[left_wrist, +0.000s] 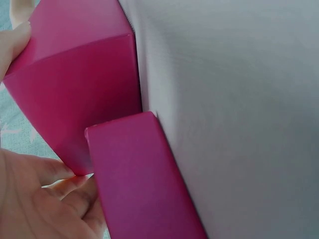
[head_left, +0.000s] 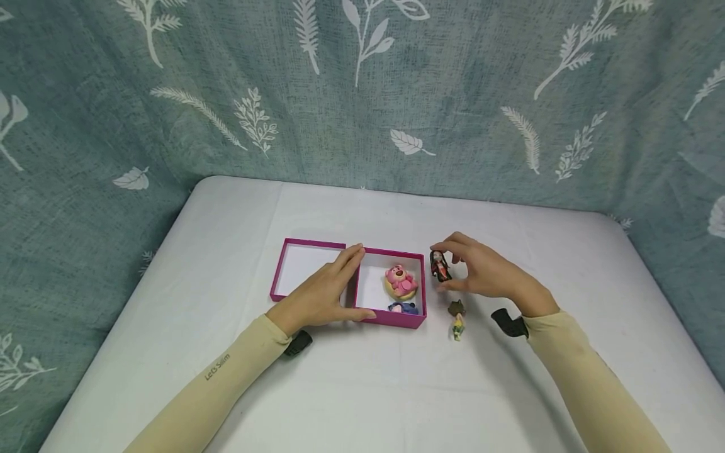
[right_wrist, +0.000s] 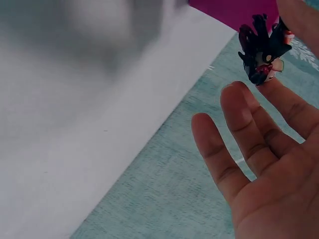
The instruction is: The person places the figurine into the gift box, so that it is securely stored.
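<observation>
On the white-covered table [head_left: 351, 402], the person's left hand [head_left: 325, 296] grips a magenta box [head_left: 396, 319] at its nine o'clock end, the thumb on the six o'clock wall and the fingers reaching to the twelve o'clock side. The right hand [head_left: 489, 270] pinches a dark-haired figurine [head_left: 440, 267] between thumb and finger, just outside the box at two o'clock (whether it touches the table, I cannot tell); its remaining fingers are spread loosely in the right wrist view.

Inside the box, toward the three o'clock end, a pink bear figurine [head_left: 401, 283] sits on a yellow ring, with a blue figurine [head_left: 409, 309] at its six o'clock, partly hidden by the near wall. A brown-haired figurine [head_left: 457, 319] lies on the table at the box's four o'clock, near the right hand. Just beside the box at nine o'clock is a shallow magenta lid [head_left: 306, 267], white inside and partly covered by the left hand. A teal leaf-patterned curtain [head_left: 453, 88] hangs beyond the table at twelve o'clock.
</observation>
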Demonstrator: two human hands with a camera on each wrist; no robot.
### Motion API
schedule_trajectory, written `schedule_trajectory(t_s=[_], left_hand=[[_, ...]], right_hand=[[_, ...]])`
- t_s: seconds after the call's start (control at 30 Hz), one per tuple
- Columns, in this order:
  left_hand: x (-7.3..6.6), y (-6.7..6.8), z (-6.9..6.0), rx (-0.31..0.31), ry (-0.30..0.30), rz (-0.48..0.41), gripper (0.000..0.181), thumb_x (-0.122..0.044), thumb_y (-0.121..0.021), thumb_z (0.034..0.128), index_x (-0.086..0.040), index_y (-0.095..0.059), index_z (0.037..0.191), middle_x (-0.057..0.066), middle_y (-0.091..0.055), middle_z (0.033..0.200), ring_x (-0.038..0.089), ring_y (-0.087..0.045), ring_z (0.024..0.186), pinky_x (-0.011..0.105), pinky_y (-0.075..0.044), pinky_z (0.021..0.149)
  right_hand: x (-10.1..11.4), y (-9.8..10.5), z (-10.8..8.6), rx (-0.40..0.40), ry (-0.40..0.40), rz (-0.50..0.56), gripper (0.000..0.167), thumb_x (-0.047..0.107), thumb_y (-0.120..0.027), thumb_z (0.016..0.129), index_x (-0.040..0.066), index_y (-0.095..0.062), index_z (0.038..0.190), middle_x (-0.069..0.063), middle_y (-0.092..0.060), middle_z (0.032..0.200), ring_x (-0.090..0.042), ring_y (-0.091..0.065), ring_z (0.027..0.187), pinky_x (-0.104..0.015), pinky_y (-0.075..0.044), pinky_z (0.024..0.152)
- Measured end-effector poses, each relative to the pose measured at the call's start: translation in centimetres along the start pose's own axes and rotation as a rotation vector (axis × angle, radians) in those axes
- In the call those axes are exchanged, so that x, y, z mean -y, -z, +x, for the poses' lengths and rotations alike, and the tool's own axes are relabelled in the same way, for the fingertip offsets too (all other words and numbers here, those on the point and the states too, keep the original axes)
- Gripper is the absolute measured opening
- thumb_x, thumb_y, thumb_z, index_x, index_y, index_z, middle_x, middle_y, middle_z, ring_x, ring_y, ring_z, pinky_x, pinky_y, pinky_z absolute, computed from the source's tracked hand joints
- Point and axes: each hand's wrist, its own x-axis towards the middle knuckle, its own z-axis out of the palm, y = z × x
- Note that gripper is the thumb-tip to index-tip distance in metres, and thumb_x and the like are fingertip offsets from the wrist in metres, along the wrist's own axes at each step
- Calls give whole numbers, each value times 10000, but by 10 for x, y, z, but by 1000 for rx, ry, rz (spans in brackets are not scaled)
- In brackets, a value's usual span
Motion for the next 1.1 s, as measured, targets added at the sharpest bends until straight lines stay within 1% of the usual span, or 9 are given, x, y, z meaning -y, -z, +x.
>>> schedule_trajectory(t_s=[0.17, 0.33, 0.43, 0.63, 0.8, 0.97, 1.1], left_hand=[[0, 0, 1, -2, -10, 7, 1156, -687, -683, 776, -59, -131, 1575, 74, -159, 1636, 274, -474, 1316, 414, -423, 1091], [-1, 0, 2, 4, -9, 19, 1157, -687, -679, 779, -55, -126, 1574, 77, -151, 1638, 275, -484, 1306, 411, -427, 1087], [-1, 0, 3, 1, -6, 24, 1159, -688, -682, 775, -55, -131, 1574, 79, -150, 1638, 275, -482, 1312, 411, -425, 1090], [-2, 1, 3, 6, -1, 32, 1160, -700, -669, 778, -59, -123, 1575, 76, -141, 1641, 284, -474, 1322, 417, -419, 1094], [-1, 1, 2, 14, 10, 26, 1159, -712, -657, 778, -71, -116, 1578, 57, -133, 1643, 289, -467, 1330, 424, -417, 1097], [-1, 0, 1, 14, 12, 23, 1152, -720, -645, 781, -74, -121, 1578, 55, -137, 1643, 290, -461, 1337, 427, -412, 1099], [-1, 0, 1, 13, 17, 28, 1153, -733, -633, 780, -78, -120, 1579, 49, -135, 1644, 287, -464, 1333, 422, -413, 1097]], right_hand=[[12, 9, 2, -27, 26, 11, 702, 250, -857, 761, 43, -548, 1357, -92, -538, 1271, -273, -579, 1031, -469, -512, 867], [25, 12, 5, -35, 38, 20, 711, 257, -851, 770, 61, -533, 1375, -107, -510, 1342, -294, -522, 1211, -512, -471, 992], [31, 11, 9, -37, 50, 30, 729, 274, -854, 764, 75, -528, 1384, -111, -495, 1370, -300, -488, 1271, -520, -443, 1035], [42, 4, 18, -41, 83, 43, 726, 327, -856, 754, 83, -551, 1366, -126, -494, 1387, -319, -487, 1278, -526, -435, 1044], [50, -5, 27, -30, 90, 60, 718, 348, -861, 743, 106, -571, 1353, -124, -475, 1421, -344, -471, 1296, -550, -416, 1053], [54, -17, 37, -32, 89, 77, 718, 364, -874, 720, 133, -592, 1339, -105, -460, 1443, -370, -434, 1311, -597, -365, 1066], [54, -27, 46, -40, 92, 86, 704, 378, -869, 723, 123, -605, 1323, -128, -458, 1445, -375, -410, 1318, -614, -292, 1093]])
